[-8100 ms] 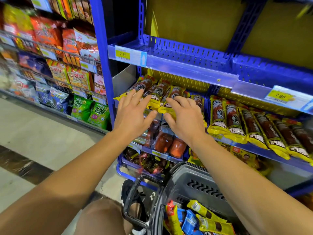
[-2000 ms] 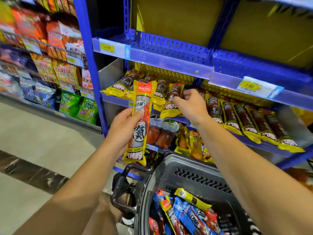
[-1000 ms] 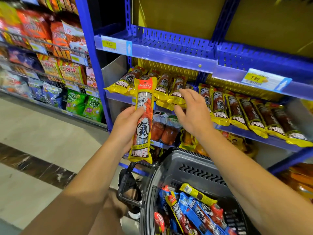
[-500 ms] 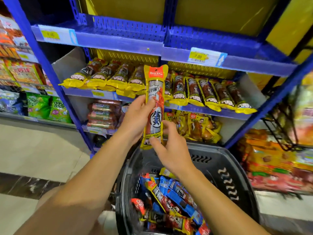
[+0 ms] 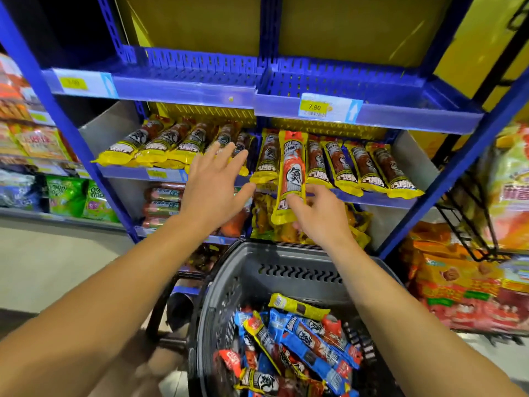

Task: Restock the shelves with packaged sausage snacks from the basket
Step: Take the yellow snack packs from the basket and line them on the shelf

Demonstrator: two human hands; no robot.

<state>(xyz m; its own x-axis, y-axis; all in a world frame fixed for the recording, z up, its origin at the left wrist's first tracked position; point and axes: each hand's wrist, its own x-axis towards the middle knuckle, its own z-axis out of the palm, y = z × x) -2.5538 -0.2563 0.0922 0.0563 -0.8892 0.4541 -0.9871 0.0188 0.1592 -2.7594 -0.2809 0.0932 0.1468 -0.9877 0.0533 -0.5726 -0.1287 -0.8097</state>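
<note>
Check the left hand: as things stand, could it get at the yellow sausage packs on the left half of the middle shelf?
Probably yes. The left hand is open, holds nothing and hovers right in front of the yellow sausage packs, with nothing between them. The right hand grips a separate pack off to the side.

The left price tag (image 5: 73, 83) is blurred (unreadable); basket (image 5: 300, 270) cut off below.

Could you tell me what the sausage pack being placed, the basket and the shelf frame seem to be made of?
Sausage pack: glossy plastic film, judging by its sheen and crimped end; the right hand holds it.
Basket: dark grey moulded plastic, matte, with slotted vents in the wall.
Shelf frame: probably painted metal, blue, with punched holes along the rails.
</note>
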